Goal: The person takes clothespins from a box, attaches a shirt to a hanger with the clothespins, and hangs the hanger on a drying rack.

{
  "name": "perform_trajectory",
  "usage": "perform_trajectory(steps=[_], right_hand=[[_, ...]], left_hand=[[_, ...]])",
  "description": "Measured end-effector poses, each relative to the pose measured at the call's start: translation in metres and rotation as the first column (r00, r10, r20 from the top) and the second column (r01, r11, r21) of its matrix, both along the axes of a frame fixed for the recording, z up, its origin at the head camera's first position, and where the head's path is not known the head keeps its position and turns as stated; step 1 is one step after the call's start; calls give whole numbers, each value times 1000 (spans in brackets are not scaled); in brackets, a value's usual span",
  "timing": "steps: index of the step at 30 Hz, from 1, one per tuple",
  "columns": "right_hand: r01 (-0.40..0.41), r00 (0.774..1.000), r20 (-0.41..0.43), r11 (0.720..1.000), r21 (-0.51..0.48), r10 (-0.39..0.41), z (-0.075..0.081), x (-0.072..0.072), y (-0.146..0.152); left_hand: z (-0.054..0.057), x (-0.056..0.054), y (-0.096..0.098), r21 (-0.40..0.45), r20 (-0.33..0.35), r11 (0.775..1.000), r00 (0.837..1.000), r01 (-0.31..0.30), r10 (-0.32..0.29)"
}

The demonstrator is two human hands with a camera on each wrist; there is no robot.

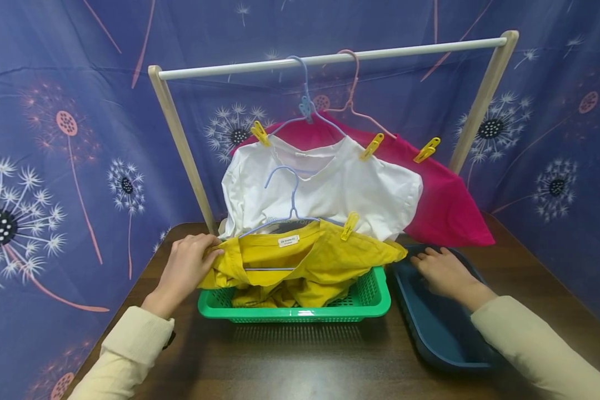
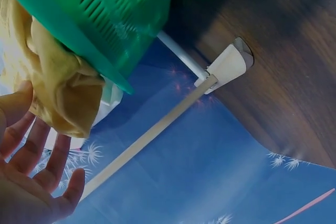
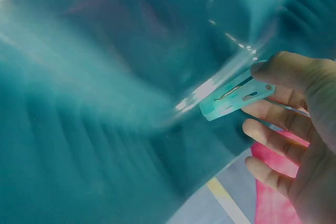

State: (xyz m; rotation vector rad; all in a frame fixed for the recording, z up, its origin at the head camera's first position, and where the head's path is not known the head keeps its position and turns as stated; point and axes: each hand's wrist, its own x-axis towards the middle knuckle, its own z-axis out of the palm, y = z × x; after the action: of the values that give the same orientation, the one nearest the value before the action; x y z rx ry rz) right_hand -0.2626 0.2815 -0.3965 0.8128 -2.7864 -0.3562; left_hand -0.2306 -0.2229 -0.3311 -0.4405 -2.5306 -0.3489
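Observation:
My left hand [image 1: 186, 265] pinches the left shoulder of a yellow shirt [image 1: 350, 258], thumb in front and fingers behind. That shirt is on a blue hanger [image 1: 294, 203], with a yellow clothespin [image 1: 350, 226] on its right shoulder, and its lower part lies bunched in a green basket [image 1: 295, 314]. Inside the dark blue tray [image 1: 432, 316] at the right, my right hand [image 1: 447, 273] is reaching near the far end. The right wrist view shows a pale teal clothespin [image 3: 236, 97] between its thumb and index finger, close to the tray's floor; the other fingers are spread.
Behind the basket stands a rack with a white rail [image 1: 420, 50] and wooden legs. From it hang a white shirt [image 1: 325, 183] and a magenta garment [image 1: 445, 194], with several yellow clothespins on them. A patterned blue cloth [image 1: 70, 166] surrounds the brown table [image 1: 290, 366].

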Motion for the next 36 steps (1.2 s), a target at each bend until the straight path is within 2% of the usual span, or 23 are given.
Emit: perform_trajectory(steps=[8,12,23,32,36], right_hand=[[-66,994,-93,996,-57,60,19,10,-4],[-92,987,-135,994,-65,82,30,15,-7],[-121,974,-204,988,-95,99,56,25,-12],[-163,957,-256,983,-88,136,76,32,-19],[-218,935,-305,971,-101,179,84,36,-24]], left_hand=[[-3,3,-7,13,55,1000,998,5,-6],[-5,5,-9,13,61,1000,998,4,-5],[-8,9,-16,-5,96,1000,995,-5,5],[-6,13,-17,-36,86,999,996,-12,15],[-7,13,-16,-41,70,999,997,-13,16]])
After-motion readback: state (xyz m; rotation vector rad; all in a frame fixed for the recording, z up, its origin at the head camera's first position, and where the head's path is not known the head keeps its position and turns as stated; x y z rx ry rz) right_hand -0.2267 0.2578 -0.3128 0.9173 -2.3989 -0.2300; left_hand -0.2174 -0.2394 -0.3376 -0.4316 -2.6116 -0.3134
